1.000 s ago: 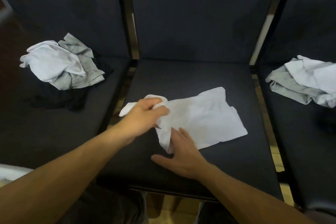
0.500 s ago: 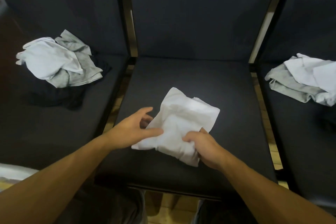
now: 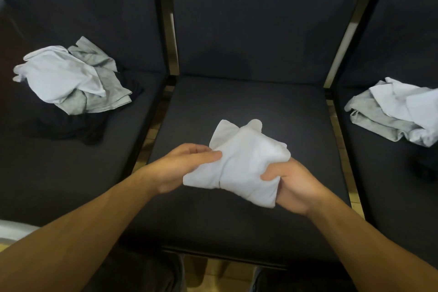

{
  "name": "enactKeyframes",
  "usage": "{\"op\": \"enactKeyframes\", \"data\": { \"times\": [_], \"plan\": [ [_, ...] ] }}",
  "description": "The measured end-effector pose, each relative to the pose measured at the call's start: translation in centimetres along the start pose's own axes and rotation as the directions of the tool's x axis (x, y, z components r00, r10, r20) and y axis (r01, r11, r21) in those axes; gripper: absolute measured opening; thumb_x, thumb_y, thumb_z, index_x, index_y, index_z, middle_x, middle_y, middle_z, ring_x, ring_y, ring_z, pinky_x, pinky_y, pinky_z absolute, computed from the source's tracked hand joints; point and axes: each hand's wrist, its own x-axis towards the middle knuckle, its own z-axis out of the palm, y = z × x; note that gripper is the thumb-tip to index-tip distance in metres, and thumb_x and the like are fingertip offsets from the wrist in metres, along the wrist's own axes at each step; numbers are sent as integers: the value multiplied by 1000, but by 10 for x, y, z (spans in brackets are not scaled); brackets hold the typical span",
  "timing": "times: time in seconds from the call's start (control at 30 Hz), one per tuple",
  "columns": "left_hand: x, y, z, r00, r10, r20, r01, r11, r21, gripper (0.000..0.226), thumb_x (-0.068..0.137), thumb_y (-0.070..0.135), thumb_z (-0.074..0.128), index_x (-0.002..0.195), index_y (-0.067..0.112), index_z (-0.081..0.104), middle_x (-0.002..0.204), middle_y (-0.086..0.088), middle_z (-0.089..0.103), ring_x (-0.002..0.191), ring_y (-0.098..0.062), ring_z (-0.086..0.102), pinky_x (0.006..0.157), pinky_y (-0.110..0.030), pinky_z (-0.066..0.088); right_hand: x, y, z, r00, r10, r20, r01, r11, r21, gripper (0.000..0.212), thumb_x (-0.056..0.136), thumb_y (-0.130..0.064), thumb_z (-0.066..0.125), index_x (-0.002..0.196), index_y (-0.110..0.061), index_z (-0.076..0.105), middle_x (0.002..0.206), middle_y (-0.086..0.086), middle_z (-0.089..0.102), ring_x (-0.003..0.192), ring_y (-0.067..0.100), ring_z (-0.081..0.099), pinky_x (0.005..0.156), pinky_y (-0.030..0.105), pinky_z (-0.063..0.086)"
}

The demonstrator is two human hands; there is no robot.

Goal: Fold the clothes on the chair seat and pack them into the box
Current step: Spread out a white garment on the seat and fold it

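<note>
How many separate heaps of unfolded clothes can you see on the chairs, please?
2: one heap of clothes on the left chair seat, another heap on the right chair seat, partly cut off by the frame edge.

Garment (image 3: 246, 163) between both hands above middle seat (image 3: 248, 106); piles (image 3: 71, 80) on flanking seats.

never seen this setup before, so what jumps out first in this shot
The folded white garment stands out brightest, held over the middle chair seat between the left hand and the right hand, whose thumb pinches its edge. Next come two crumpled piles: white and grey clothes on the left seat, and another white and grey heap on the right seat.
</note>
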Motion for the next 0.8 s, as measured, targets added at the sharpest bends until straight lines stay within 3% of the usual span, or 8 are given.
{"op": "enactKeyframes", "data": {
  "times": [0.1,0.23,0.3,0.37,0.5,0.6,0.7,0.8],
  "plan": [
    [7,0,-3,996,-85,-5,84,994,-68,58,84,53,68,126,13,68,123,-11,72,112,-27,71,92,-42,56,-1,-1,-3,999,32,10,-32,999,16,63,73,11,58,131,-12,61,125,21,67,115,39,66,92,56,55],
    [13,-4,0,974,-220,56,221,975,-9,63,82,60,69,130,20,65,124,-8,73,116,-27,69,103,-45,53,-4,-4,0,998,51,25,-52,998,32,59,84,18,50,135,-12,57,129,20,65,118,38,64,97,57,53],
    [16,-6,0,981,-173,84,180,981,-74,59,80,42,84,131,15,68,128,-9,71,120,-29,67,108,-50,50,-6,-9,3,999,53,1,-53,997,58,47,89,12,47,127,-9,63,121,19,70,111,35,69,93,51,57],
    [20,-4,-1,994,-101,37,106,974,-200,48,82,17,82,128,12,70,129,-10,71,119,-29,68,103,-47,54,-5,-14,3,995,54,-88,-46,995,87,30,93,-5,56,119,-14,68,112,14,74,103,30,72,91,48,59],
    [26,1,-4,985,31,-168,-77,958,-276,45,86,-7,69,124,17,72,124,-4,73,112,-24,72,86,-37,61,8,-12,-9,893,-2,-450,-75,985,-152,20,95,-42,64,109,-27,66,89,-5,78,89,17,75,75,36,57],
    [29,1,1,963,163,-216,-206,959,-195,53,89,-10,66,131,21,66,122,-1,74,114,-21,71,88,-37,61,13,-8,-15,854,-119,-506,-65,941,-332,19,99,-41,58,96,-25,68,81,-7,77,83,14,74,71,32,55],
    [33,4,3,910,335,-245,-334,941,50,63,90,-8,67,138,33,59,130,7,69,121,-13,65,94,-35,58,16,-10,-18,868,-208,-451,52,941,-335,12,100,-33,59,94,-26,68,85,-11,77,81,6,74,72,27,54],
    [45,1,-3,902,362,-237,-275,903,330,74,89,2,72,148,39,47,143,13,55,132,-13,54,106,-40,52,25,-8,-30,847,-230,-479,33,922,-385,7,98,-26,64,104,-26,65,87,-11,76,85,10,73,66,24,52]
  ]
}}
